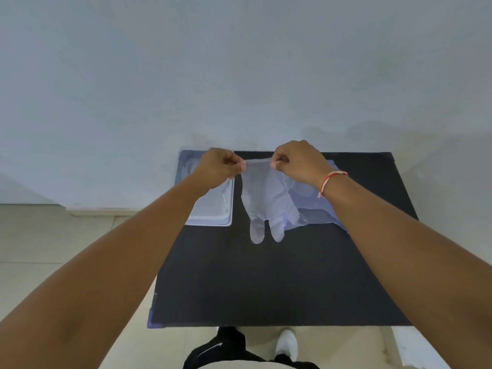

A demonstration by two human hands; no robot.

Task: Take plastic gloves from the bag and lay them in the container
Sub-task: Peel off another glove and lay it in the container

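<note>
A single clear plastic glove [269, 201] hangs fingers-down above the black table [266, 283], its cuff edge pinched taut between the left hand [217, 166] and the right hand [298, 162]; thin, limp and likely slippery, it looks best held at that cuff. One clear container [213, 209] lies at the table's far left, one flattened bag [319, 211] under the right wrist.

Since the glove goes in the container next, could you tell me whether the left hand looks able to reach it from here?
Probably yes. The left hand hangs right above the container, with nothing between them. It is busy, though: it and the right hand pinch the glove by its cuff.
</note>
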